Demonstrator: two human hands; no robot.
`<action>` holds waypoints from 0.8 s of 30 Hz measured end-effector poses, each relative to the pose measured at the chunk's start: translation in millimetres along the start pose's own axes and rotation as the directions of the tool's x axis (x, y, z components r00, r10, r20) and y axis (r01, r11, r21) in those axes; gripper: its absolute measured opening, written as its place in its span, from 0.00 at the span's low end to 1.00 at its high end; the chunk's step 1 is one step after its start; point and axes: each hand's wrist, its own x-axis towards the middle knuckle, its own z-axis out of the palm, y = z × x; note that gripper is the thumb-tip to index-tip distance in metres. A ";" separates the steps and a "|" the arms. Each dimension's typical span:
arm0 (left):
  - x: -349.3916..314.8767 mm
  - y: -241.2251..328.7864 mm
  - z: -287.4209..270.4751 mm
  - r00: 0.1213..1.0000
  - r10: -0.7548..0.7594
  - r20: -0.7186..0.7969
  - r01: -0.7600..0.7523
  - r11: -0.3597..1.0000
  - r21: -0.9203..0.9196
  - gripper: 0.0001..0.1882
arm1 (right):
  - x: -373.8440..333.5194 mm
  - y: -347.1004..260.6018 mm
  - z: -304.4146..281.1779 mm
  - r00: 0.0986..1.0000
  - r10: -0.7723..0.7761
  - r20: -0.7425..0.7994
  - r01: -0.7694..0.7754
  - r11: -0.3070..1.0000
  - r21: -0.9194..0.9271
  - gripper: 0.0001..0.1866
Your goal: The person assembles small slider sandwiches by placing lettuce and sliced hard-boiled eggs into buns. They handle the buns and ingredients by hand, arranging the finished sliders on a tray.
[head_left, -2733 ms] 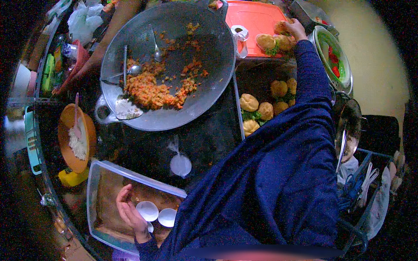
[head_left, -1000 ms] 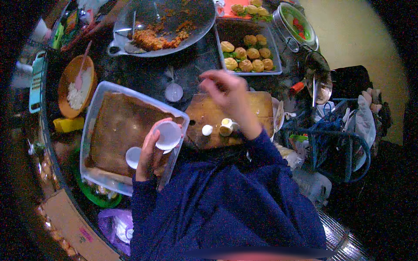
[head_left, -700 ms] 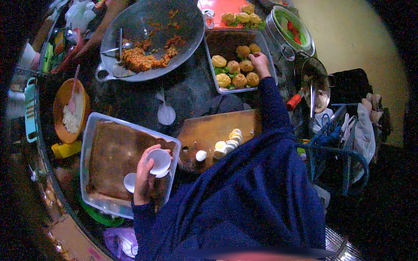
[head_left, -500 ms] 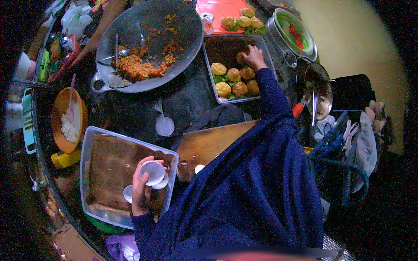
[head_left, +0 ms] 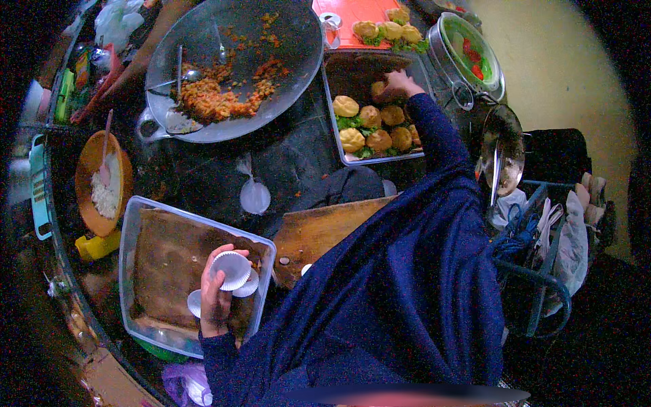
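One fluted white cup (head_left: 232, 270) in left hand (head_left: 213, 293); right hand (head_left: 401, 84), grip unclear, at bun (head_left: 377, 88)

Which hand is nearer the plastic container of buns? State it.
Right. The right hand is inside the container, at a bun; the left hand is outside, lower left, holding a paper cup.

Buns (head_left: 369, 117) lie in the tub (head_left: 383, 161) at my right fingers (head_left: 391, 74); the wok (head_left: 234, 64) stands to their left, the basin (head_left: 484, 51) to their right.
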 end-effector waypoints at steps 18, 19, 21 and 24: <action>-9.6 -17.3 -7.8 0.996 0.033 0.088 -0.017 0.984 -0.177 0.23 | -224.2 -172.0 -150.5 0.879 -0.469 -0.091 0.055 -0.090 0.994 0.25; -14.0 -17.5 -6.6 0.992 0.051 0.112 -0.024 0.973 -0.231 0.22 | -246.0 -198.9 -156.8 0.875 -0.469 -0.121 0.165 0.055 0.985 0.26; -17.2 -15.5 -2.3 0.993 0.027 0.116 0.003 0.969 -0.246 0.23 | -280.2 -237.1 -166.3 0.746 -0.618 -0.248 0.318 0.004 0.948 0.30; -24.1 -17.5 3.9 0.995 0.036 0.098 -0.005 0.954 -0.300 0.23 | -324.1 -293.9 -160.4 0.680 -0.695 -0.234 0.330 0.006 0.944 0.31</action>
